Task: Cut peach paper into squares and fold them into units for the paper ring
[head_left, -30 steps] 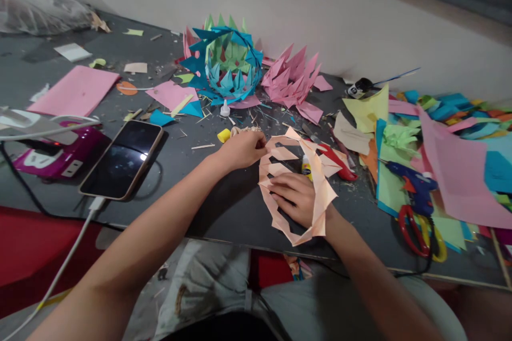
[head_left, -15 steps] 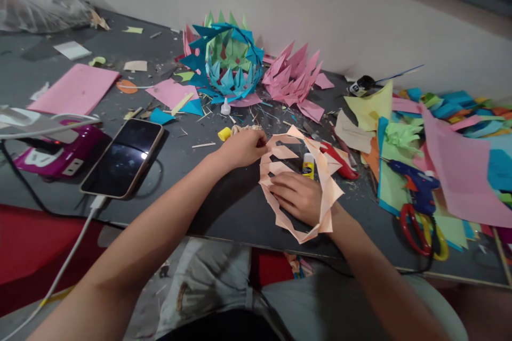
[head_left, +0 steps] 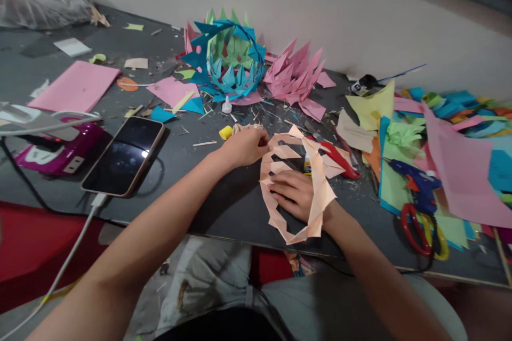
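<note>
A peach folded-paper ring (head_left: 322,197) with pointed tips stands on edge over the front of the table. My left hand (head_left: 248,145) is closed in a pinch at the ring's upper left edge. Through the ring's opening passes my right hand (head_left: 294,192), its fingers closed on the inside of the left part of the band. The thumb of that hand is hidden. Behind the ring, a yellow glue stick (head_left: 308,165) is partly covered. A red tool or handle (head_left: 340,160) lies just beyond it.
Blue (head_left: 256,53) and pink (head_left: 294,74) folded-paper rings stand by the wall. At left lie a phone (head_left: 124,154) and a purple power adapter (head_left: 60,149). Coloured sheets (head_left: 456,170), a blue glue gun (head_left: 420,184) and scissors (head_left: 416,229) are at right. Paper scraps litter the table.
The right side of the peach ring has shifted left, so the ring looks narrower and covers more of the glue stick. Both hands stay almost where they were.
</note>
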A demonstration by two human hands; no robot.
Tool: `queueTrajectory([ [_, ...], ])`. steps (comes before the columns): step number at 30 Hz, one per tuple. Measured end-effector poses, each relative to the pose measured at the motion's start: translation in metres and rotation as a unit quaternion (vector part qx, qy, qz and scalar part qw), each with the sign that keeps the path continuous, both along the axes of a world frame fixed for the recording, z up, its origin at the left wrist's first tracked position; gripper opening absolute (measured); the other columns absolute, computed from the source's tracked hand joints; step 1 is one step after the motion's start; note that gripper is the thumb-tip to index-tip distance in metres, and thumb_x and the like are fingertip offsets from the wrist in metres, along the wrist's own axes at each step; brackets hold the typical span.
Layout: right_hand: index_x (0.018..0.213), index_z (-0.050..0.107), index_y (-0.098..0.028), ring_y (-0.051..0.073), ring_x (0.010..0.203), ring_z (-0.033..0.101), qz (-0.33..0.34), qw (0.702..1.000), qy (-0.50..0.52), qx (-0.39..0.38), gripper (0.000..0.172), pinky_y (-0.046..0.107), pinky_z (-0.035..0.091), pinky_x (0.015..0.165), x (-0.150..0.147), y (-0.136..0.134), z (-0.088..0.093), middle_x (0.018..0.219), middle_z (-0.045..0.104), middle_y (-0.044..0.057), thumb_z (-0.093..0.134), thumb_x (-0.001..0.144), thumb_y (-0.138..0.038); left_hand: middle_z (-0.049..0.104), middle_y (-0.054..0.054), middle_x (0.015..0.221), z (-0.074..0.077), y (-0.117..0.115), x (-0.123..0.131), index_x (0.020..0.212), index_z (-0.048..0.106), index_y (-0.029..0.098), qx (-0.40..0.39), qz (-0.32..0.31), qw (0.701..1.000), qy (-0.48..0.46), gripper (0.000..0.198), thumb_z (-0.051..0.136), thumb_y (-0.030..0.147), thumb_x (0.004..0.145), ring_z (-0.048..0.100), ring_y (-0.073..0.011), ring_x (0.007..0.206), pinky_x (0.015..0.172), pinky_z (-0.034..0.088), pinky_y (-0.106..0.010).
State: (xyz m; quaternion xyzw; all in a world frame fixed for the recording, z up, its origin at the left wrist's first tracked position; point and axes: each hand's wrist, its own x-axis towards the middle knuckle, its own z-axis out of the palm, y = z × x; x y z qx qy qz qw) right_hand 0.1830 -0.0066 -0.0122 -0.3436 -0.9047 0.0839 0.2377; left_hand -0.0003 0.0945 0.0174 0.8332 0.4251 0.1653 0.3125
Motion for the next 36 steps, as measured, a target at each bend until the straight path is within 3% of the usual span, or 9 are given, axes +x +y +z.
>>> queueTrajectory([
  [5, 0.095, 0.064, -0.015, 0.020, 0.095, 0.059, 0.021, 0.998, -0.016, 0.064, 0.021, 0.037, 0.054, 0.081, -0.0005, 0.0037, 0.0015, 0.096, 0.065, 0.010, 0.047, 0.085, -0.020, 0.057, -0.001, 0.065, 0.0023, -0.0009, 0.0001, 0.076, 0.059, 0.014, -0.005, 0.000, 1.000, 0.008, 0.011, 0.054, 0.023, 0.077, 0.046, -0.0112, 0.057, 0.053, 0.029, -0.024],
  [9, 0.095, 0.064, -0.015, 0.020, 0.092, 0.060, 0.024, 0.997, -0.009, 0.072, 0.021, 0.038, 0.055, 0.079, -0.0009, 0.0061, 0.0005, 0.094, 0.066, 0.010, 0.046, 0.085, -0.018, 0.056, -0.001, 0.065, 0.0042, -0.0015, 0.0005, 0.075, 0.059, 0.013, -0.004, 0.003, 1.000, 0.015, 0.011, 0.055, 0.023, 0.078, 0.045, -0.0108, 0.056, 0.053, 0.028, -0.024],
  [16, 0.100, 0.064, -0.023, 0.020, 0.095, 0.061, -0.001, 0.999, 0.037, 0.010, 0.022, 0.038, 0.053, 0.083, -0.0036, 0.0074, -0.0005, 0.094, 0.068, 0.006, 0.050, 0.083, -0.017, 0.057, -0.001, 0.064, -0.0003, -0.0009, 0.0004, 0.075, 0.059, 0.013, 0.002, 0.001, 1.000, 0.007, 0.011, 0.055, 0.023, 0.078, 0.044, -0.0104, 0.055, 0.052, 0.028, -0.024],
  [28, 0.105, 0.062, -0.022, 0.018, 0.098, 0.060, -0.058, 0.992, 0.060, -0.091, 0.024, 0.036, 0.050, 0.088, -0.0013, 0.0025, 0.0056, 0.102, 0.065, 0.006, 0.044, 0.088, -0.022, 0.058, -0.001, 0.066, 0.0022, -0.0020, 0.0006, 0.076, 0.060, 0.014, 0.003, 0.008, 1.000, 0.018, 0.009, 0.055, 0.022, 0.077, 0.045, -0.0107, 0.056, 0.052, 0.028, -0.023],
  [36, 0.105, 0.061, -0.024, 0.020, 0.100, 0.059, -0.093, 0.988, 0.078, -0.096, 0.024, 0.042, 0.050, 0.088, -0.0011, 0.0023, 0.0062, 0.104, 0.065, 0.006, 0.045, 0.087, -0.022, 0.055, 0.001, 0.063, -0.0007, -0.0003, 0.0003, 0.075, 0.058, 0.014, 0.001, 0.004, 1.000, 0.007, 0.009, 0.055, 0.022, 0.078, 0.044, -0.0099, 0.055, 0.052, 0.027, -0.024],
])
